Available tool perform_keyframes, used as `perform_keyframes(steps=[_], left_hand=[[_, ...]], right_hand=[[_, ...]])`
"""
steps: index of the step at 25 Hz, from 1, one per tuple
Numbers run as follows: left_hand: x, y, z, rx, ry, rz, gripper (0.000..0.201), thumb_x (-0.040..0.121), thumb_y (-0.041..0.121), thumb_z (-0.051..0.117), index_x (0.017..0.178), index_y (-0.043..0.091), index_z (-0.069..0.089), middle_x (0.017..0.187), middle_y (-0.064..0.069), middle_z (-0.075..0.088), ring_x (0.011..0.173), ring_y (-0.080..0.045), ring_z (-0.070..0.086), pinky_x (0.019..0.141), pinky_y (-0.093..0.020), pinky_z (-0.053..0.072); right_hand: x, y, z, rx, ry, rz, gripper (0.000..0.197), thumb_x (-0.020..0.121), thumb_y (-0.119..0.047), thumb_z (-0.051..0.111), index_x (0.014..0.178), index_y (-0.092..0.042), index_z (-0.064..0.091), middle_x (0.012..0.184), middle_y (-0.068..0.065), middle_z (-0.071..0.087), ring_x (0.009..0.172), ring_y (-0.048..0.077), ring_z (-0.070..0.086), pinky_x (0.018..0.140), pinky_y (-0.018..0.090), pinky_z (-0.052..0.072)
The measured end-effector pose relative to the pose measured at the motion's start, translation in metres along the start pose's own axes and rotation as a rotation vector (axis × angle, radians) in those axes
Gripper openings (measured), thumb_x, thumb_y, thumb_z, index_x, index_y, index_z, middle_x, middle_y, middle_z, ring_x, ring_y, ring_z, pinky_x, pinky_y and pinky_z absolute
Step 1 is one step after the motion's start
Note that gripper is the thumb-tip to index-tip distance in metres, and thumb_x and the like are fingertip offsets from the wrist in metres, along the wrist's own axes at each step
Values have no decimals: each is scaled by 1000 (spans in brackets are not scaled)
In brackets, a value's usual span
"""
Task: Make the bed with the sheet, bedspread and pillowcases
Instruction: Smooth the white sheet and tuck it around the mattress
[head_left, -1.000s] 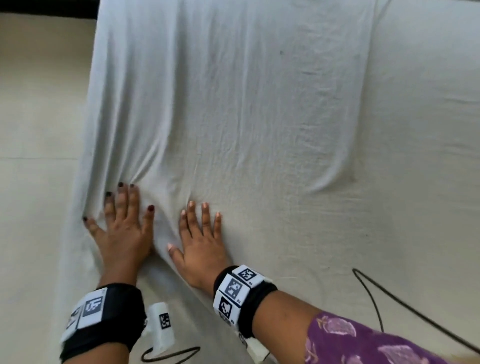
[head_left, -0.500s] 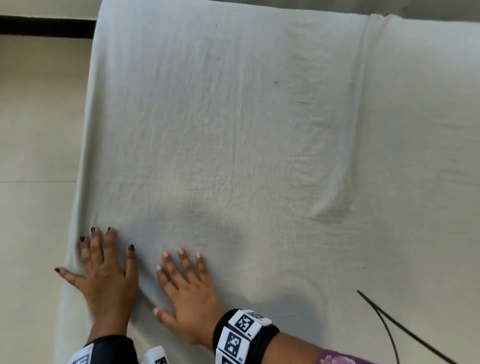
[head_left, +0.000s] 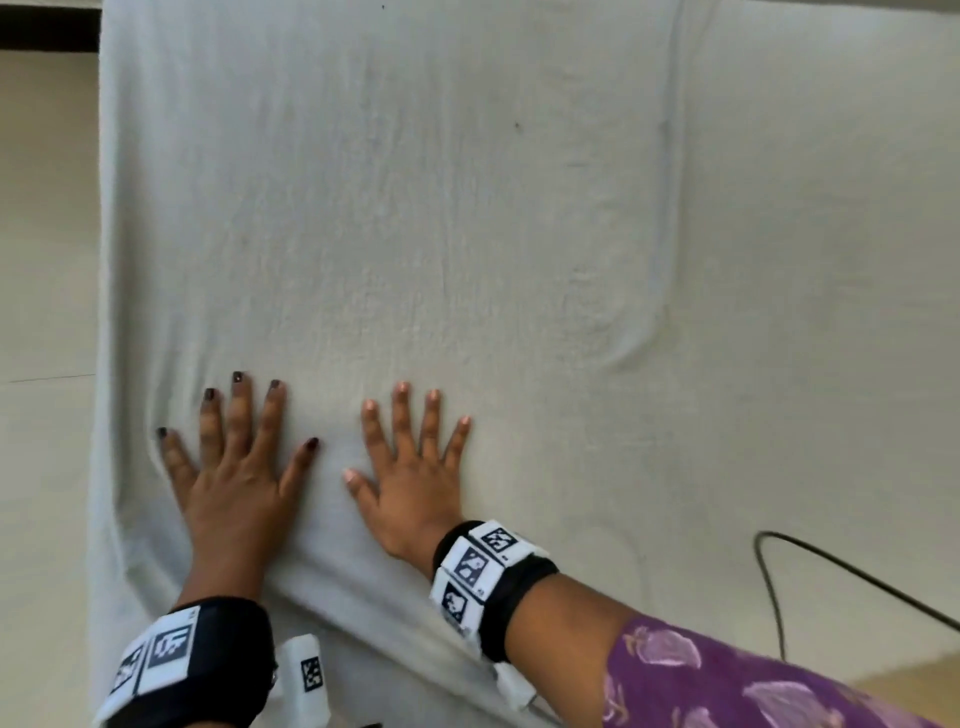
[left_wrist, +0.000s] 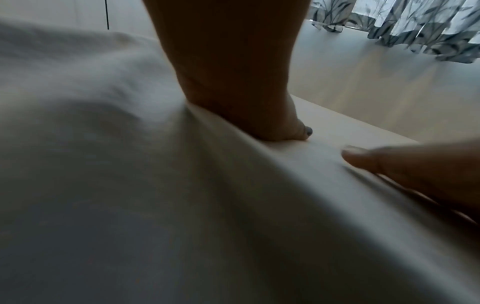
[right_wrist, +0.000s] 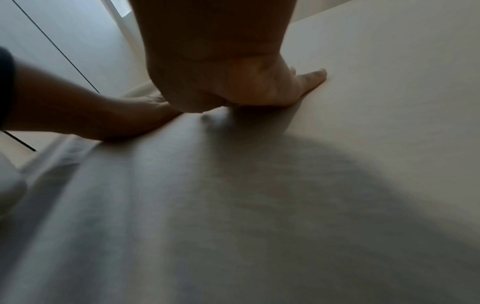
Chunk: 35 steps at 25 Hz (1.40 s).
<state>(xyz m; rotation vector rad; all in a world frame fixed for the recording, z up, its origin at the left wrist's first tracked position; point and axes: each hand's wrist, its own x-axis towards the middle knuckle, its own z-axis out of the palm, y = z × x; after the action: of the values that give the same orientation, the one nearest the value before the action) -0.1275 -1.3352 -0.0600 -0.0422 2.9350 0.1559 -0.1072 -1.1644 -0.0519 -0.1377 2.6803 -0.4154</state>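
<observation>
While both palms press flat, left hand and right hand fingers spread, crinkled white sheet, soft creases

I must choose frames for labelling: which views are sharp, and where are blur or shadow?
Head view: evenly lit and fairly sharp, both the left hand and right hand flat on the sheet. Left wrist view: dim, near cloth smeared. Right wrist view: dim, a broad shadow under the hand, foreground blurred.
</observation>
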Motion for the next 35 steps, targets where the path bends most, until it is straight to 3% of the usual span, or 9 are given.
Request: perform_keyframes(steps=[3, 8, 12, 14, 20, 25, 28, 33, 35], left_hand=[[-10, -33, -6, -7, 4, 17, 74, 86, 66, 21, 152, 35, 18, 162, 4, 11, 148, -26, 10, 112, -35, -21], [-35, -70, -14, -171, 20, 120, 70, 89, 52, 26, 149, 18, 34, 159, -9, 24, 145, -32, 22, 116, -46, 10], [-106, -69, -10, -376, 168, 49, 57, 93, 33, 34, 144, 7, 40, 155, -16, 30, 144, -30, 25, 117, -46, 9], [-145, -62, 2, -345, 203, -3, 55, 95, 31, 35, 145, 8, 36, 156, -17, 28, 144, -30, 23, 116, -49, 10], [-186, -65, 25, -160, 17, -61, 64, 95, 44, 28, 153, 20, 20, 161, -8, 14, 147, -28, 15, 114, -61, 8], [-211, -98, 38, -213, 32, -175, 68, 95, 57, 22, 153, 21, 20, 161, -11, 16, 144, -37, 22, 107, -65, 21], [-220, -111, 45, -343, 53, -172, 71, 94, 63, 15, 153, 22, 19, 159, -13, 18, 142, -37, 26, 107, -63, 24], [-222, -124, 51, -614, 139, -102, 70, 92, 46, 35, 152, 11, 23, 159, -12, 21, 145, -21, 22, 112, -53, 26], [-222, -119, 43, -734, 155, -197, 70, 92, 49, 31, 152, 14, 22, 159, -7, 24, 146, -18, 22, 116, -45, 24]], right_hand=[[-5, -52, 10, -5, -66, -19, 71, 95, -54, 27, 152, -26, -5, 157, 9, -23, 138, 39, -32, 103, 66, -24], [-15, -82, 14, 30, -88, -42, 65, 99, -49, 28, 153, -27, 0, 160, 4, -16, 143, 32, -22, 110, 61, -10], [-85, -125, 42, 408, 254, 15, 58, 97, -33, 27, 150, -10, 25, 160, 8, 13, 148, 22, 3, 117, 46, 3], [-135, -142, 68, 420, 341, 61, 55, 97, -26, 31, 148, -7, 29, 158, 9, 19, 148, 21, 9, 117, 43, 9], [-193, -135, 125, 55, 122, 152, 68, 92, -35, 37, 152, -9, 17, 159, 15, 15, 145, 32, 17, 110, 51, 17], [-208, -166, 151, -32, 150, 57, 65, 93, -37, 37, 151, -14, 22, 158, 13, 17, 144, 37, 16, 107, 57, 18], [-216, -174, 154, -69, 107, 52, 68, 92, -42, 36, 152, -14, 20, 159, 11, 14, 144, 37, 16, 107, 57, 18], [-222, -176, 158, -135, 102, -16, 73, 89, -50, 39, 152, -18, 21, 160, 9, 12, 144, 38, 15, 106, 58, 14], [-223, -174, 152, -113, 88, -34, 75, 88, -53, 39, 151, -16, 23, 160, 11, 12, 145, 39, 11, 108, 59, 11]])
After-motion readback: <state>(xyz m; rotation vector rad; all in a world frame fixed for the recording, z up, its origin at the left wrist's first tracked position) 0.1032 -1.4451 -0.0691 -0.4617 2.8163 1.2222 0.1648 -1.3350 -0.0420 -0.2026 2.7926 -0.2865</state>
